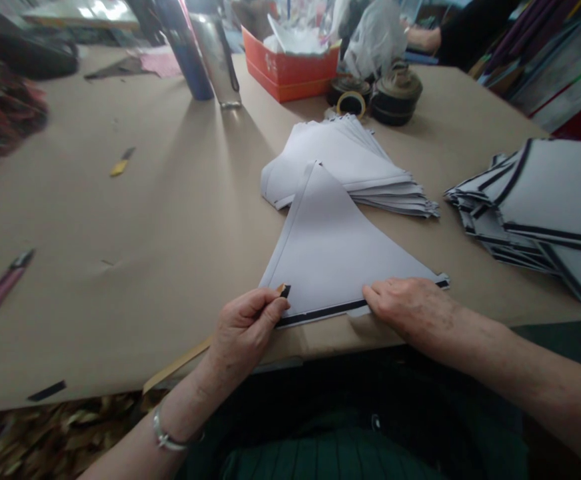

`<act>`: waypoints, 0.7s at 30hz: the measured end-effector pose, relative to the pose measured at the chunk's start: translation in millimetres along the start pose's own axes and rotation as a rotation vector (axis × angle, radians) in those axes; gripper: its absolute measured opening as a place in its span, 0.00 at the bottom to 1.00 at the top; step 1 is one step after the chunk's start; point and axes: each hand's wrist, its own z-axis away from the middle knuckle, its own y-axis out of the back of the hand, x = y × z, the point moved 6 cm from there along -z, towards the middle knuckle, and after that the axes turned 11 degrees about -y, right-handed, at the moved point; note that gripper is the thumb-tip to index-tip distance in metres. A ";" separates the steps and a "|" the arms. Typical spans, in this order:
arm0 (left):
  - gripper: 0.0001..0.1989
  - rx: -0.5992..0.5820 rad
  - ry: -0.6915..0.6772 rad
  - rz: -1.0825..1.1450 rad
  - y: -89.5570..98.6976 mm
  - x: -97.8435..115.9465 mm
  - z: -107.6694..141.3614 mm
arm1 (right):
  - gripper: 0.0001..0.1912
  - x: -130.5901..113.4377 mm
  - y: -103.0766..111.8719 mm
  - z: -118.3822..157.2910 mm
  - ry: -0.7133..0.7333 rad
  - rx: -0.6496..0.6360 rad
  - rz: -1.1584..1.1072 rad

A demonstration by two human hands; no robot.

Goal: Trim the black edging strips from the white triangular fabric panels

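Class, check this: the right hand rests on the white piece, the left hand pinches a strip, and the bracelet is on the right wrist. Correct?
The bracelet is on the left wrist, not the right, as the head view shows. The right hand rests on the white piece and the left hand pinches a strip.

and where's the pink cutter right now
In the head view, the pink cutter lies on the brown table at the picture's left edge, left of the left hand and lower in frame than the yellow cutter.

No lettering I can read from here
Pale marks (271, 65) on the red-orange box (295, 83) blur beyond reading.
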 end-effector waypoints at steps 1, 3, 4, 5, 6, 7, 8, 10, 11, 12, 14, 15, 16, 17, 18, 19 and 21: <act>0.12 0.000 0.003 0.000 -0.2 -0.3 0.0 | 0.10 -2.5 1.9 -1.1 0.016 0.008 0.008; 0.12 0.005 0.007 -0.001 -0.3 -0.8 -0.2 | 0.10 -6.1 3.8 -3.8 0.043 0.032 0.012; 0.12 0.010 0.008 -0.003 -0.3 -1.0 -0.4 | 0.10 -6.8 3.7 -5.4 0.048 0.050 0.016; 0.12 0.014 0.008 -0.005 -0.4 -1.0 -0.6 | 0.10 -6.3 2.9 -7.2 0.044 0.071 0.022; 0.12 0.017 0.008 -0.006 -0.4 -1.0 -0.9 | 0.10 -5.0 1.5 -8.9 0.033 0.093 0.025; 0.12 0.018 0.006 -0.006 -0.6 -0.8 -1.1 | 0.09 -2.9 -0.5 -10.6 0.016 0.114 0.022; 0.12 0.017 0.005 -0.005 -0.9 -0.6 -1.4 | 0.09 -0.3 -2.5 -12.0 -0.003 0.135 0.012; 0.12 0.016 0.007 0.003 -1.1 -0.3 -1.6 | 0.08 5.0 -6.1 -13.8 -0.036 0.172 -0.025; 0.12 0.020 0.010 0.010 -0.8 -0.4 -1.4 | 0.07 7.4 -7.7 -14.1 -0.049 0.182 -0.046; 0.12 0.028 0.014 0.018 -0.3 -0.5 -0.8 | 0.07 9.6 -9.1 -13.7 -0.061 0.186 -0.062; 0.11 0.049 0.023 0.035 1.3 -0.9 1.2 | 0.07 13.5 -11.1 -10.2 -0.080 0.188 -0.082; 0.11 0.069 0.026 0.041 2.6 -1.2 2.6 | 0.07 15.3 -12.4 -6.6 -0.084 0.183 -0.088; 0.11 0.094 0.027 0.046 4.4 -1.4 4.3 | 0.08 17.3 -14.1 -1.5 -0.087 0.176 -0.092; 0.11 0.122 0.028 0.048 6.3 -1.6 5.9 | 0.08 19.5 -16.4 5.3 -0.086 0.166 -0.099; 0.11 0.148 0.028 0.049 8.1 -1.9 7.4 | 0.08 22.0 -19.5 13.8 -0.084 0.152 -0.112; 0.11 0.171 0.029 0.052 9.6 -2.1 8.5 | 0.08 24.9 -23.1 24.1 -0.083 0.141 -0.132; 0.11 0.187 0.030 0.058 10.6 -2.3 9.3 | 0.07 31.4 -30.0 49.2 -0.098 0.156 -0.195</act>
